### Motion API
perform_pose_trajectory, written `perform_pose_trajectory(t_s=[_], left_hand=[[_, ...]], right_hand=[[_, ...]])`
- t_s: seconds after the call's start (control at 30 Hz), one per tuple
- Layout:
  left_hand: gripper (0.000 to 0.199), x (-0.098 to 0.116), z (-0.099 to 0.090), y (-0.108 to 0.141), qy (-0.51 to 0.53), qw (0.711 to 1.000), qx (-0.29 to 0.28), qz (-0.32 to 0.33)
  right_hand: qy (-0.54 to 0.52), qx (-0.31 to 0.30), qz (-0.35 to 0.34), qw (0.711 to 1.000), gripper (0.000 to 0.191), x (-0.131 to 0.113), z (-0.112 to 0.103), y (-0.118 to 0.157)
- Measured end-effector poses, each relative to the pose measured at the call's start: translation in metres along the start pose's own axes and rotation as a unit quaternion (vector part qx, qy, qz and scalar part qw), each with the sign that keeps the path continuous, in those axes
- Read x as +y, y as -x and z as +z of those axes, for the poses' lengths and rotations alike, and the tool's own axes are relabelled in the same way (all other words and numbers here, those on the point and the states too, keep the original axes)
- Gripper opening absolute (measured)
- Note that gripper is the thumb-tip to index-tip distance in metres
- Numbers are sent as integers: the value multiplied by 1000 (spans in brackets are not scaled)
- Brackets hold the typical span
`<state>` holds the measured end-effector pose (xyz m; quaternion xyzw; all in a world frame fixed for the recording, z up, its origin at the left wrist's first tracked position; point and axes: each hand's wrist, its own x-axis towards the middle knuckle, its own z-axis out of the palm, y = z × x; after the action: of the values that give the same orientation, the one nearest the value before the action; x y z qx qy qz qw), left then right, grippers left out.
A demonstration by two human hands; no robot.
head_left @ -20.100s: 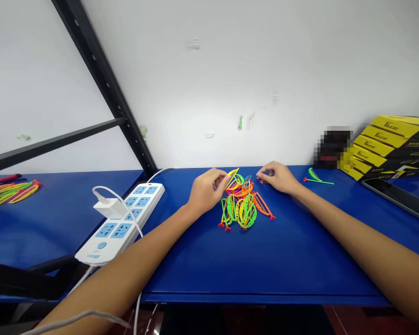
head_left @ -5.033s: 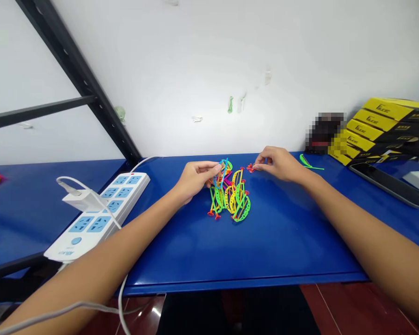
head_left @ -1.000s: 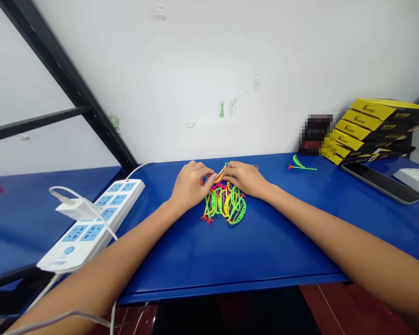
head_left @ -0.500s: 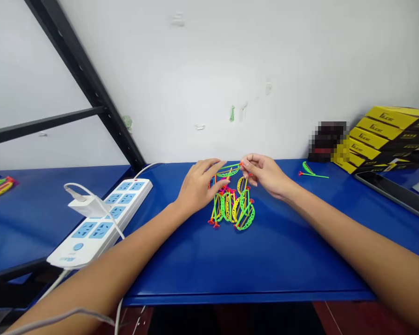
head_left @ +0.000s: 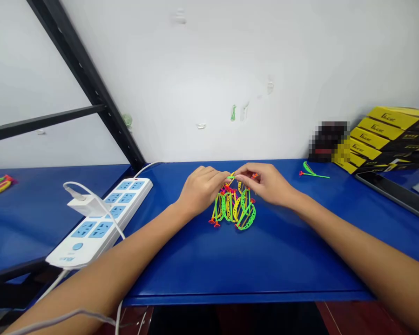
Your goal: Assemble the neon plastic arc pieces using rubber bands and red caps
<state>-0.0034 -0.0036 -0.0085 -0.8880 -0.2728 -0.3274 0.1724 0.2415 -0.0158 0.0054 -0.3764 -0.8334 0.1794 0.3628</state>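
One green stick (head_left: pixel 231 177) is spanning the gap between the left grip (head_left: pixel 203 188) and the right grip (head_left: pixel 270 184), each pinching it narrowly. Just below, a pile of colourful toy bows (head_left: pixel 236 210) is lying on the blue table (head_left: pixel 237 265). Farther out, a power strip (head_left: pixel 101 225) is resting at left; yellow boxes (head_left: pixel 379 132) are standing stacked at right, beside a phone (head_left: pixel 394 193).

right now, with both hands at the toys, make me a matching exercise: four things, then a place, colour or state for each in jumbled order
1. power strip
2. boxes
3. thin green piece
4. heap of toy bows

A. between left hand and right hand
B. mixed bright colours
C. white and blue
D. yellow and black, stacked

Pairs: 1-C, 2-D, 3-A, 4-B
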Motion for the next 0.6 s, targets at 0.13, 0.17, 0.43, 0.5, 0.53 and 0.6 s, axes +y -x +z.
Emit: perform_pose_trajectory(t_s=[0.13, 0.17, 0.43, 0.5, 0.53, 0.6], left_hand=[[34, 1, -2, -2, -25, 999, -18, 29], [35, 1, -3, -3, -27, 999, -26, 33], [35, -8, -18, -4, 6, 980, 47, -192], [32, -7, -19, -4, 29, 968, 49, -245], [31, -6, -18, -3, 41, 965, 43, -256], [29, -3, -14, -2, 60, 964, 26, -259]], right_hand=[[249, -55, -90, 963, 22, -7, -1, 3], [293, -62, -93, 950, 22, -9, -2, 3], [374, -14, -6, 927, 18, 26, -44, -1], [367, 38, 47, 928, 17, 40, -54, 0], [357, 52, 66, 930, 17, 44, -57, 1], [302, 54, 84, 948, 15, 49, -56, 2]])
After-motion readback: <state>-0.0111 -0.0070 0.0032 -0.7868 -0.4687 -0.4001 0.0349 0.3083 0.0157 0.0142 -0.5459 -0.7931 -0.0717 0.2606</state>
